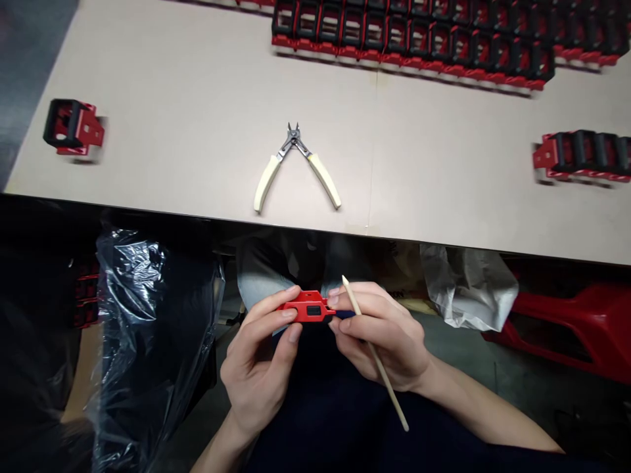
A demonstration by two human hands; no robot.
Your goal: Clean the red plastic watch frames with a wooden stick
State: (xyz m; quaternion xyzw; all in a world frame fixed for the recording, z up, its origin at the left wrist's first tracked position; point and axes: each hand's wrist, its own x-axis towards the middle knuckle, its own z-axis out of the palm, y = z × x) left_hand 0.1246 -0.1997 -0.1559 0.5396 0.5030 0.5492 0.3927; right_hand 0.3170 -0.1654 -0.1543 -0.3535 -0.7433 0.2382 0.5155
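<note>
Head view: the left hand's [259,361] fingers pinch the left end of a red part [303,307], and the right hand's [387,328] fingers hold a wooden stick [391,393] while meeting the part's right end. The part sits between both sets of fingers, long axis running left to right, narrower end pointing at the right fingers. The stick slants across those fingers, pointed tip away, other end down and right. Beyond the fingers, cutters [294,138] lie spread on the surface [197,131], tips pointing away; farther off stand red-and-black pieces [409,59].
</note>
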